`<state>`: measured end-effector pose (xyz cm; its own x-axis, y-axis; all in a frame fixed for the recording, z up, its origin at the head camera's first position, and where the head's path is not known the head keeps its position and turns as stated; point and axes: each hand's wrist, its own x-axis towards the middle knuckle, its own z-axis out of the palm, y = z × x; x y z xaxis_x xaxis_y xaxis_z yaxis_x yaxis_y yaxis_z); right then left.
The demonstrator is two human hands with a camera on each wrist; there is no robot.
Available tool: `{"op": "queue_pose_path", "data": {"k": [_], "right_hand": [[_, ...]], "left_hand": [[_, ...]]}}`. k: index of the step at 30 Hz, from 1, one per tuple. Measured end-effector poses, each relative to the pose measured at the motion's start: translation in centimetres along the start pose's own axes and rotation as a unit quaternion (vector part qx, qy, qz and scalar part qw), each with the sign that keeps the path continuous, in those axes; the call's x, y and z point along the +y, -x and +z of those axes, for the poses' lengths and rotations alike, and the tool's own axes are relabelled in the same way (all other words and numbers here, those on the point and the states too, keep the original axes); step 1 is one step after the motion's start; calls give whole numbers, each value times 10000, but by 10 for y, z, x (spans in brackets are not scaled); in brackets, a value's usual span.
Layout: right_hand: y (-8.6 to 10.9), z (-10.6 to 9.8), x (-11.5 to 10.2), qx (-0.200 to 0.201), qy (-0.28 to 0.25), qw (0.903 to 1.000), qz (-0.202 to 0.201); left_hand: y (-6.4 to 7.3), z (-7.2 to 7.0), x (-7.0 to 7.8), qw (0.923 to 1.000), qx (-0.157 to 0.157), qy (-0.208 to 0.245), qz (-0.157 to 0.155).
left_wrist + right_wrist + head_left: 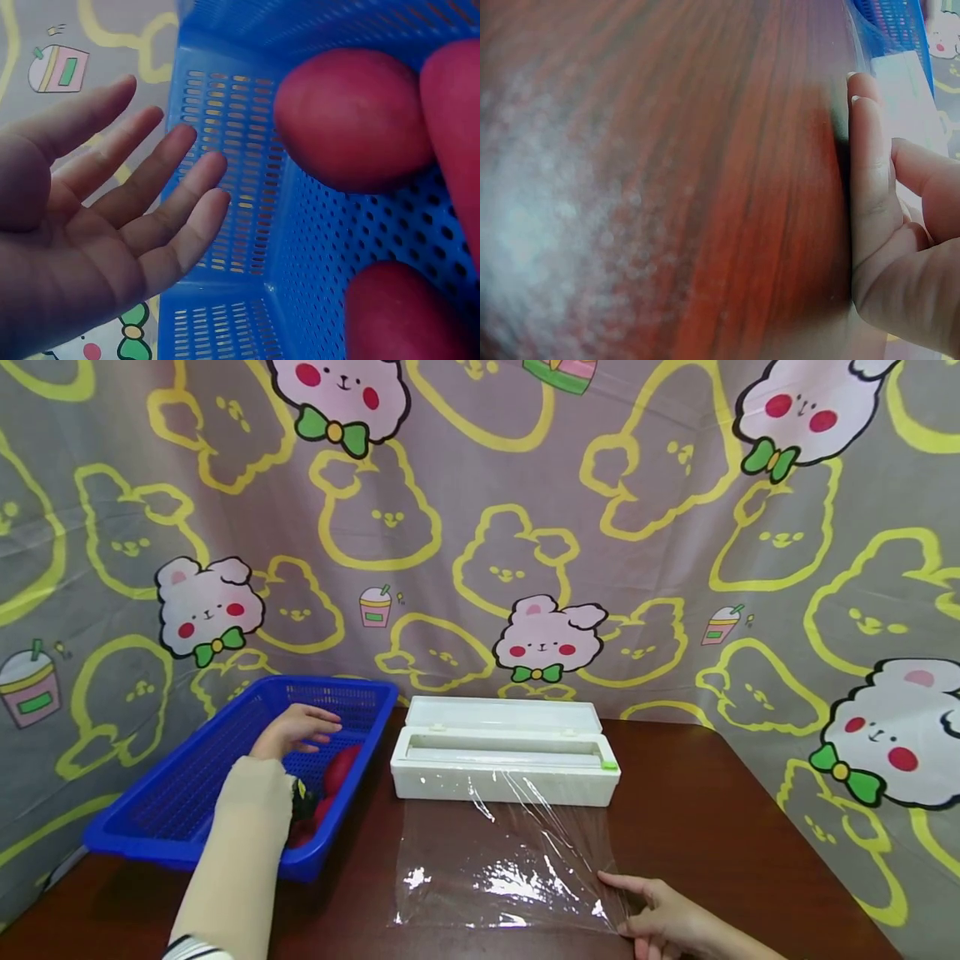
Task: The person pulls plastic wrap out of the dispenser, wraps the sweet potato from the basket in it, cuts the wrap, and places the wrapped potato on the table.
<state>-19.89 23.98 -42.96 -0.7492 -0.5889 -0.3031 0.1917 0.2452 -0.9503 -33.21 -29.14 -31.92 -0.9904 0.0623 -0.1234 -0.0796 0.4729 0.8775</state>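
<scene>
My left hand [300, 728] hovers over the blue basket [187, 860], its fingers spread loosely and holding nothing. Smooth, red, oval fruits [352, 120] lie in that basket, below and beside the fingers in the left wrist view. A dark item with a bit of yellow [302, 802] shows there too, partly hidden by the left sleeve. Clear cling film [480, 860] stretches toward me from a white dispenser box [502, 783] with its lid raised. At the film's near right corner, my right hand [667, 914] pinches the edge between thumb and fingers.
The brown wooden table [697, 810] carries the basket at the left and the dispenser near its back edge. A green slider [609, 766] sits at the dispenser's right end. Behind the table hangs a curtain [465, 468] printed with cartoon animals.
</scene>
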Motion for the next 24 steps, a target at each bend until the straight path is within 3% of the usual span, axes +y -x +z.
{"op": "queue_pose_path", "data": {"k": [6,10,13,18,19,20,21,24], "right_hand": [[0,-1,-1,44,40,10000,39],[0,0,-2,81,43,9999,86],[0,0,-2,70,21,9999,101],[0,0,-1,41,0,10000,73],[0,0,-1,43,9,10000,65],[0,1,-1,47,16,10000,61],[0,1,-1,47,16,10000,58],[-1,1,-1,68,47,10000,52]], "left_hand": [[-1,7,-2,9987,-225,-434,-144],[-1,10,-4,9964,-310,-628,-484],[-18,4,-26,9951,-666,-525,-502],[-26,5,-42,9920,-949,-583,-592],[-20,8,-36,9915,-822,-673,-745],[-23,8,-40,9912,-877,-666,-740],[-35,3,-53,9903,-1117,-521,-645],[-45,0,-65,9878,-1305,-465,-717]]}}
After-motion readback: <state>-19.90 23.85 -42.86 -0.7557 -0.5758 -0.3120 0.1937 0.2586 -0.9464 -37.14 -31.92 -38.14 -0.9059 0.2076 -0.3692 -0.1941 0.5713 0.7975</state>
